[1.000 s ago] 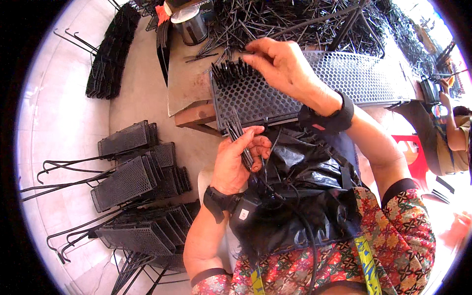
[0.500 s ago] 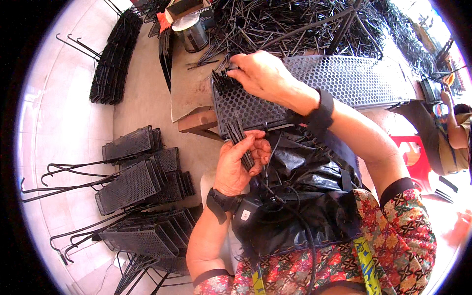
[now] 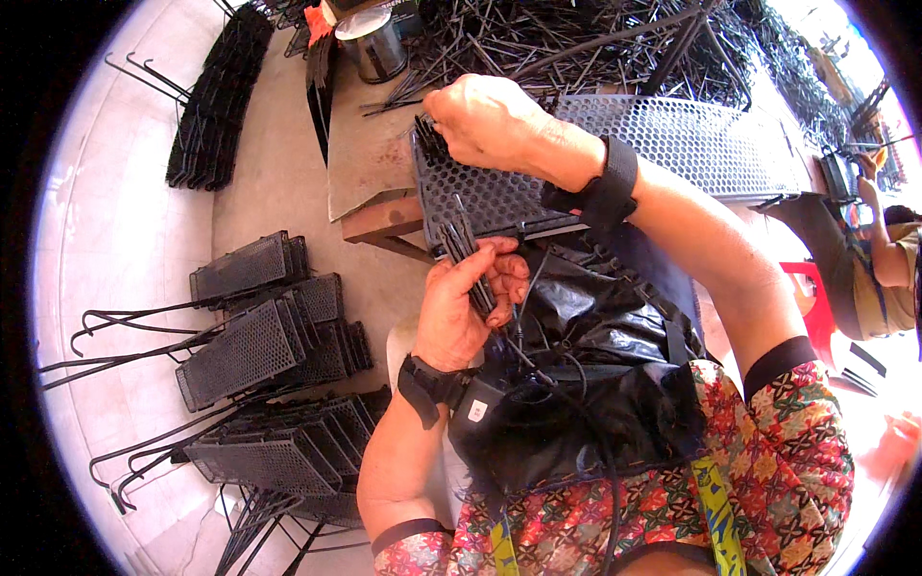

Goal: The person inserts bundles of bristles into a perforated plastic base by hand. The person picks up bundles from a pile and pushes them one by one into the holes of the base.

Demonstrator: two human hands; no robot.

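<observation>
A bundle of thin black strips (image 3: 463,245) is gripped in my left hand (image 3: 473,293), whose fingers curl round it at the near left corner of a perforated black panel (image 3: 672,139). My right hand (image 3: 495,125) is closed above the panel's far left part, over a row of short dark strips (image 3: 432,144) that stand up from the holes. Its fingertips point away from view, and whatever they pinch is hidden.
Behind the panel spreads a large heap of black strips (image 3: 576,43). A metal can (image 3: 371,46) stands on the wooden table (image 3: 370,173). Stacked mesh trays with hooked rods (image 3: 245,355) lie on the floor at left. At right, another person (image 3: 888,259) works near a red stool (image 3: 812,298).
My right hand has moved slightly up and to the left and is more closed. My left hand still holds its bundle, nearly in place. The whole view has shifted a little.
</observation>
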